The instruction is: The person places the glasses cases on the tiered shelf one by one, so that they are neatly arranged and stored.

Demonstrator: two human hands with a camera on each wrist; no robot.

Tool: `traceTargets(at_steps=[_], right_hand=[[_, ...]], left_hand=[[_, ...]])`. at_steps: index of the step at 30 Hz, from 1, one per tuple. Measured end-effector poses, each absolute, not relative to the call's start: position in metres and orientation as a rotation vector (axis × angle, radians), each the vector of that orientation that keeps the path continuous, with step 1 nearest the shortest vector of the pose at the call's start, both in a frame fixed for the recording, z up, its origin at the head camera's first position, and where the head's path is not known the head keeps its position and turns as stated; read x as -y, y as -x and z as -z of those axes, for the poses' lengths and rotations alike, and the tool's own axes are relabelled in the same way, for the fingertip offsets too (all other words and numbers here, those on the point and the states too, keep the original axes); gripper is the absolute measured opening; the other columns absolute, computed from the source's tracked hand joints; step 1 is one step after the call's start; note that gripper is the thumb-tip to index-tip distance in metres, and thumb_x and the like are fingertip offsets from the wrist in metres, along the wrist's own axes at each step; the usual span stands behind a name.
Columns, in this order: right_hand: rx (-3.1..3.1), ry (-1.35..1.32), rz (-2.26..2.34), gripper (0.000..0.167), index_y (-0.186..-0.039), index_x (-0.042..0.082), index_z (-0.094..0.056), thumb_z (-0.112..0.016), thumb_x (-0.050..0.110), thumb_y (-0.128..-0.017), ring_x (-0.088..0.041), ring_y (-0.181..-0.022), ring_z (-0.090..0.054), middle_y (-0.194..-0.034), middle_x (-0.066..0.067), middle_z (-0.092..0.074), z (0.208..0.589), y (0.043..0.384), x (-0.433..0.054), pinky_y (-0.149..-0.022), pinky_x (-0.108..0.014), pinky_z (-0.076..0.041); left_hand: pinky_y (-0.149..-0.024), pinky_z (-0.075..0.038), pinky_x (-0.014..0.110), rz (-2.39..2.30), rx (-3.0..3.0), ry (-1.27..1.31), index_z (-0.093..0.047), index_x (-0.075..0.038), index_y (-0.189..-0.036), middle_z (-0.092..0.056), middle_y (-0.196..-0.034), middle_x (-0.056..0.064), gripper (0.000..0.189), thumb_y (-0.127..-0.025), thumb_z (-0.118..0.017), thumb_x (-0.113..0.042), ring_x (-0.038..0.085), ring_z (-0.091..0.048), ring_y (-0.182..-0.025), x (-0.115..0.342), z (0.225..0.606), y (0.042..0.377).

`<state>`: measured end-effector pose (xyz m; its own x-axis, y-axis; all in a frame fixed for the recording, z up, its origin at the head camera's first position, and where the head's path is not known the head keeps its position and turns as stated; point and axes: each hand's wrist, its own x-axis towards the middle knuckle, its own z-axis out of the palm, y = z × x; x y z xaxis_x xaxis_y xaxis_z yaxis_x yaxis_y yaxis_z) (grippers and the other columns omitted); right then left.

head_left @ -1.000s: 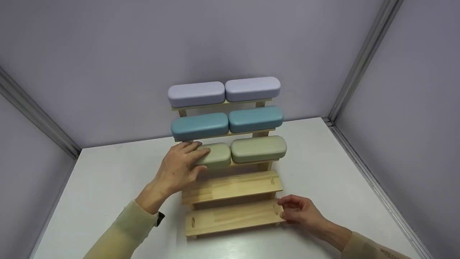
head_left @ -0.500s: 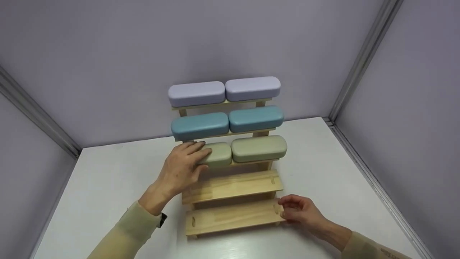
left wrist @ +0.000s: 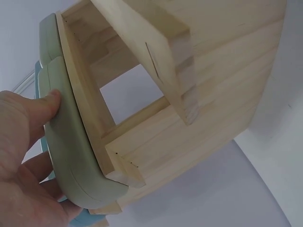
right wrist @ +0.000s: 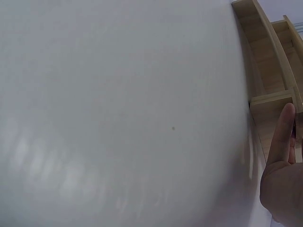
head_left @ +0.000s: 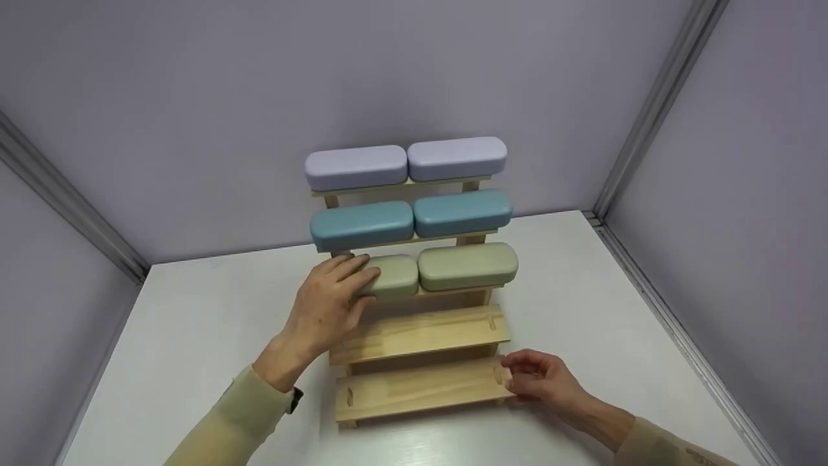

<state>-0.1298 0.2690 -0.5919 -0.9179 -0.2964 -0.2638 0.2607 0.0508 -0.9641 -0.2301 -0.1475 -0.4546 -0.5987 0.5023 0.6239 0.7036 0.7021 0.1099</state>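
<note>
A stepped wooden rack [head_left: 420,391] stands in the middle of the table in the head view. Its third tier up bears two pale green cases with rounded ends. My left hand [head_left: 326,304] grips the left green case [head_left: 396,275], whose left end it hides. In the left wrist view the thumb lies on the front of this green case [left wrist: 71,127], with the fingers behind and beneath. The right green case [head_left: 467,266] sits end to end with it. At the right end of the lowest tier, my right hand [head_left: 543,382] holds the rack between thumb and curled fingers.
Two teal cases [head_left: 362,223] lie on the tier above, and two lilac cases [head_left: 356,167] on the top one. The two lower tiers show bare wood and slots. Grey walls with metal rails [head_left: 673,317] enclose the white table [head_left: 213,323].
The left hand has shifted slightly right with the left green case, which now lies closer to its neighbour. My right hand has kept its place on the rack.
</note>
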Motion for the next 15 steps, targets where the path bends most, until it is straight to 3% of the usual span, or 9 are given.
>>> traceTargets(at_steps=[4, 9, 15], right_hand=[[-1.943, 0.034, 1.926, 0.051, -0.143, -0.012, -0.06, -0.08, 0.004, -0.099, -0.006, -0.102, -0.069, -0.122, 0.008, -0.074, 0.593, 0.131, -0.269, -0.082, -0.028, -0.069], [-1.955, 0.053, 1.906, 0.052, -0.142, -0.014, -0.06, -0.081, 0.003, -0.098, -0.004, -0.095, -0.069, -0.115, 0.008, -0.073, 0.589, 0.132, -0.271, -0.082, -0.028, -0.069], [-2.057, 0.106, 1.776, 0.045, -0.138, -0.012, -0.066, -0.08, 0.007, -0.099, -0.006, -0.092, -0.074, -0.11, 0.002, -0.074, 0.571, 0.137, -0.279, -0.082, -0.03, -0.069]], left_hand=[[-0.116, -0.058, 0.057, 0.484, 2.329, 0.909, -0.083, -0.013, -0.131, -0.08, -0.141, 0.015, 0.048, -0.086, -0.1, -0.017, 0.04, -0.073, -0.132, 0.147, 0.457, 0.23], [-0.116, -0.058, 0.057, 0.622, 2.282, 0.91, -0.082, -0.01, -0.131, -0.079, -0.142, 0.015, 0.04, -0.093, -0.094, -0.019, 0.038, -0.072, -0.133, 0.152, 0.458, 0.23], [-0.102, -0.064, 0.053, 0.795, 2.212, 0.773, -0.084, -0.007, -0.126, -0.081, -0.138, 0.014, 0.026, -0.101, -0.083, -0.009, 0.035, -0.074, -0.125, 0.178, 0.458, 0.23]])
